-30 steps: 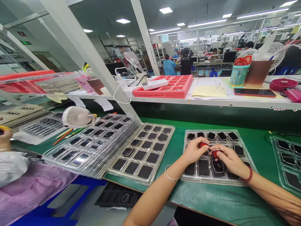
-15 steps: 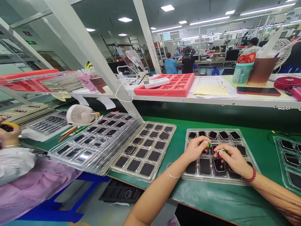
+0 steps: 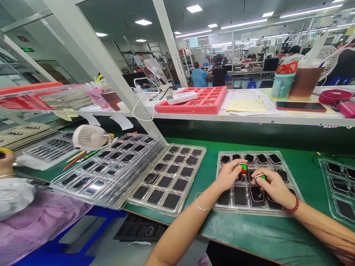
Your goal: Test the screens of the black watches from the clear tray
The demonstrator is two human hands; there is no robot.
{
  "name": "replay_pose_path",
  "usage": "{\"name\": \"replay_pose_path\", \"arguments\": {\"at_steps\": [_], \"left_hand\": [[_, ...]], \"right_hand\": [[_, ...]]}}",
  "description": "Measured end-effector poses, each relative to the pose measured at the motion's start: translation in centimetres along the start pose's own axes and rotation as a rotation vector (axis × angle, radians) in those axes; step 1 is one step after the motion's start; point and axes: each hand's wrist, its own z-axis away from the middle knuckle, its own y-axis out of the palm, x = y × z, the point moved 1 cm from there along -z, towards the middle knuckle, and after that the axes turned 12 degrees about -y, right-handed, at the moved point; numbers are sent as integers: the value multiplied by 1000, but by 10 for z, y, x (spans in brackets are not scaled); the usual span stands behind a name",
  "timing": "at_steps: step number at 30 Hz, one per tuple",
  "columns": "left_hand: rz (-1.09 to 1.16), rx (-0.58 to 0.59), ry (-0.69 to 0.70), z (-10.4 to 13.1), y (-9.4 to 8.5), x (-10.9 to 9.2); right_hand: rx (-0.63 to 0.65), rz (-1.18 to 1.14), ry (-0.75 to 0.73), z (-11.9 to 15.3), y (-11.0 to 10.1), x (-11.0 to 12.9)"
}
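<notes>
Our left hand [image 3: 230, 174] is clamped on a small rounded-square watch lit red-green [image 3: 243, 168], right hand [image 3: 273, 186] on a second watch lit green [image 3: 261, 180]. Two lit, neither trayed; dark-screened black watch [image 3: 256, 194] at six o'clock in clear plastic tray [image 3: 244, 212]. Total left: can't tell.

Two units under handling, both small, rounded-square watch bodies with glossy screens and no straps visible.

Unit one, a watch body with a screen lit in red and green blocks [image 3: 243, 169], is gripped at its left side between the thumb and fingers of the left hand [image 3: 230, 174]; screen faces up towards the wearer.

Unit two, a watch body with a largely green lit screen [image 3: 260, 179], sits in the right hand [image 3: 274, 187], thumb covering part of its right side; remaining display unclear.

Both are held apart, above a clear plastic compartment tray [image 3: 240, 211], unit two nearer the wearer.
</notes>
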Motion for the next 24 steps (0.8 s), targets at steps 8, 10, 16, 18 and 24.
{"name": "replay_pose_path", "arguments": {"at_steps": [8, 10, 16, 18, 24], "left_hand": [[39, 36, 13, -1, 1, 4], [50, 36, 18, -1, 1, 4], [81, 28, 29, -2, 2, 2], [82, 28, 35, -2, 2, 3], [76, 4, 40, -3, 1, 6]], "right_hand": [[2, 40, -32, -1, 0, 0], [3, 35, -42, -2, 1, 0], [0, 41, -47, -2, 2, -1], [-1, 28, -54, -2, 2, -1], [26, -4, -42, -3, 2, 0]]}}
